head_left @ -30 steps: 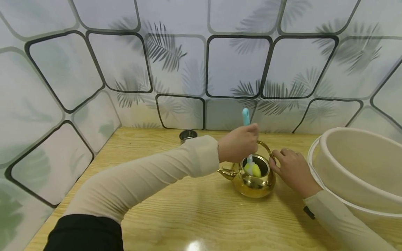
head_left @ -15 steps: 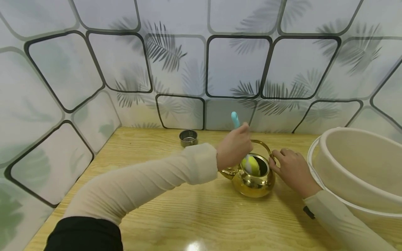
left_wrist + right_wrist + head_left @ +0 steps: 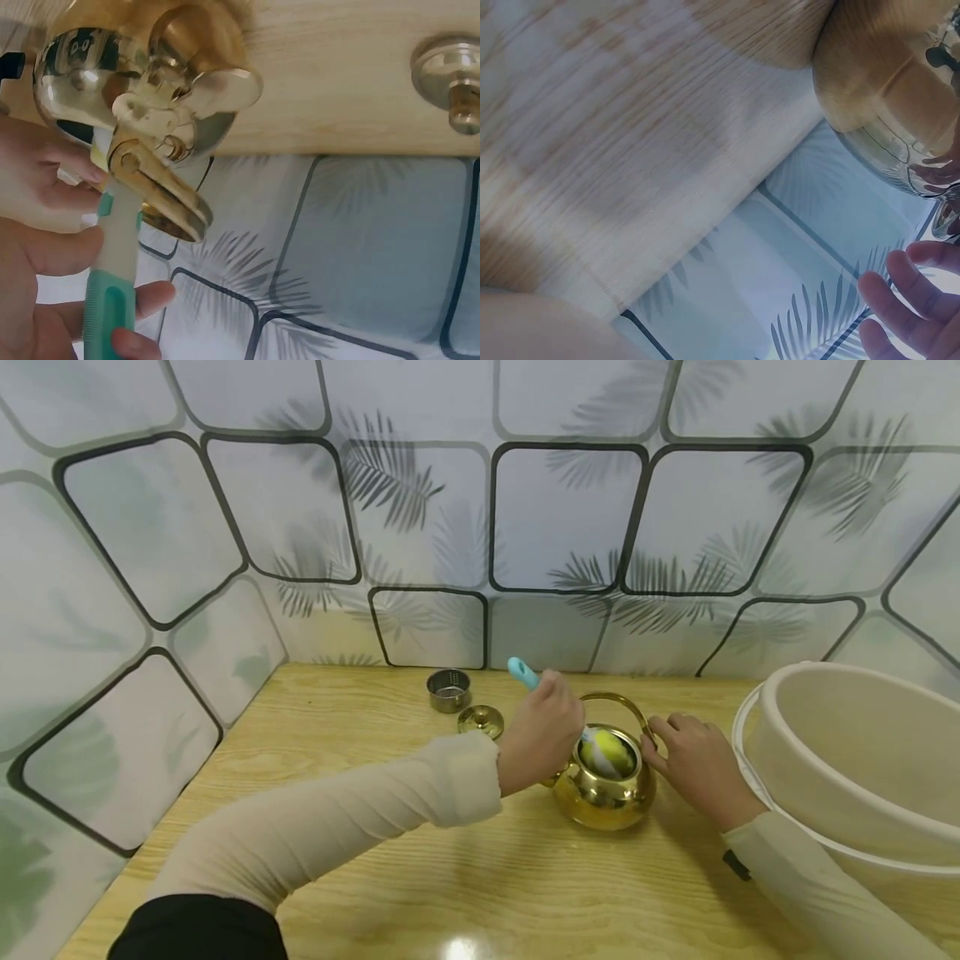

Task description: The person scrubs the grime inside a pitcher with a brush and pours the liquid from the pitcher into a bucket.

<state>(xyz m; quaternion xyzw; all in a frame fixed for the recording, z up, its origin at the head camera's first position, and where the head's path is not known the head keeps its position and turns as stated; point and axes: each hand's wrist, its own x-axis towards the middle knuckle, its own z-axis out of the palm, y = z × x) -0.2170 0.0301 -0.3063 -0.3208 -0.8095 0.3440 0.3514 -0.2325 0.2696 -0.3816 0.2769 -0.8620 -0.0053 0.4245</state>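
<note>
In the head view my left hand (image 3: 542, 733) grips the blue and white handle of a sponge brush (image 3: 522, 672), slanting to the left. Its yellow and white sponge head sits in the mouth of a shiny gold teapot (image 3: 603, 806). Up close in the left wrist view, my fingers wrap round the brush's teal and white handle (image 3: 112, 292), beside the teapot's spout (image 3: 206, 60). My right hand (image 3: 693, 768) holds the base of the teapot's raised arched handle (image 3: 622, 697) between thumb and fingers. In the right wrist view, its curled fingers (image 3: 900, 300) show below the teapot (image 3: 892, 82).
A gold lid (image 3: 480, 720) lies on the wooden table (image 3: 420, 893) left of the teapot. Behind it stands a perforated metal strainer (image 3: 448, 692). A large cream basin (image 3: 780, 760) stands close to my right hand. A patterned wall (image 3: 562, 527) borders the table's back.
My left hand has moved left and down, tilting the brush handle leftward while its sponge head shifts within the teapot's mouth. The lid has come into view. My right hand stays on the teapot handle.
</note>
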